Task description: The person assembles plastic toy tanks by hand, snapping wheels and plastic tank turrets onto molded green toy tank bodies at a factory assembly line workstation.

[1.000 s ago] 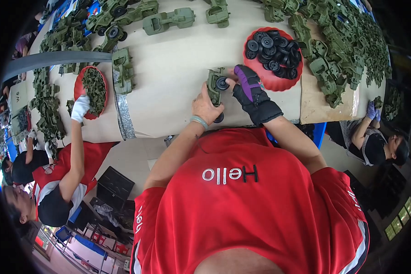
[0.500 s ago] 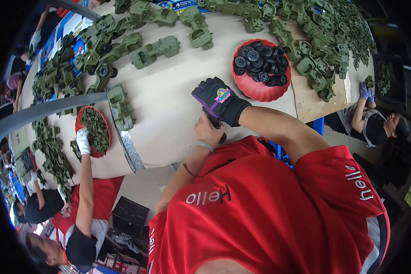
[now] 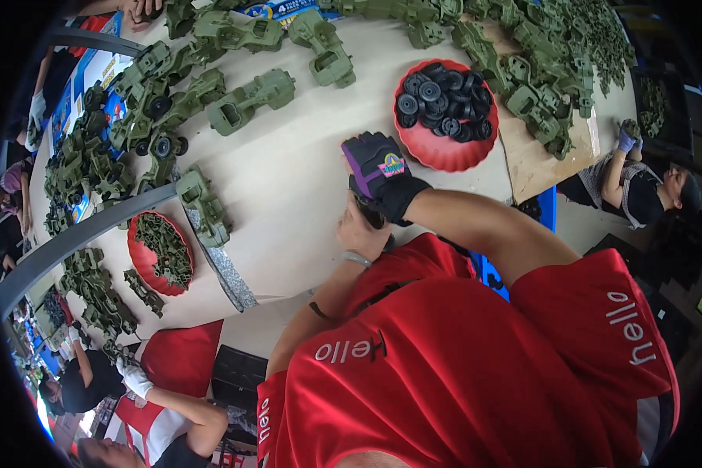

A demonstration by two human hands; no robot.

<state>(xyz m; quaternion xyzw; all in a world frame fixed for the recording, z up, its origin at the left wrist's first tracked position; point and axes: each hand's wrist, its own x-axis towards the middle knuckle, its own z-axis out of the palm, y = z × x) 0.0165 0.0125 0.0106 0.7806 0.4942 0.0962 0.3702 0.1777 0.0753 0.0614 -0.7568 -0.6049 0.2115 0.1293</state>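
My two hands are together close to my body, at the near edge of the table. My bare left hand [image 3: 360, 234] has its fingers closed round a dark piece [image 3: 372, 216], mostly hidden between the hands. Above it, my right hand [image 3: 378, 171] wears a black and purple glove; its fingers curl down over the same spot, and what they grip is covered. Just beyond my right hand stands a red scalloped bowl [image 3: 448, 154] holding black toy wheels [image 3: 443, 101]. A green toy vehicle body [image 3: 252, 100] lies farther off to the left.
Many green vehicle bodies [image 3: 534, 109] are heaped along the far side and the left. A second red bowl [image 3: 157, 274] with small green parts stands left, near a grey metal bar [image 3: 86, 242]. A co-worker's white-gloved hand [image 3: 136, 378] is at lower left; another worker sits at far right.
The co-worker's white-gloved hand has left the red bowl of green parts and moved nearer the co-worker. My hands stay together, and my view has shifted slightly.
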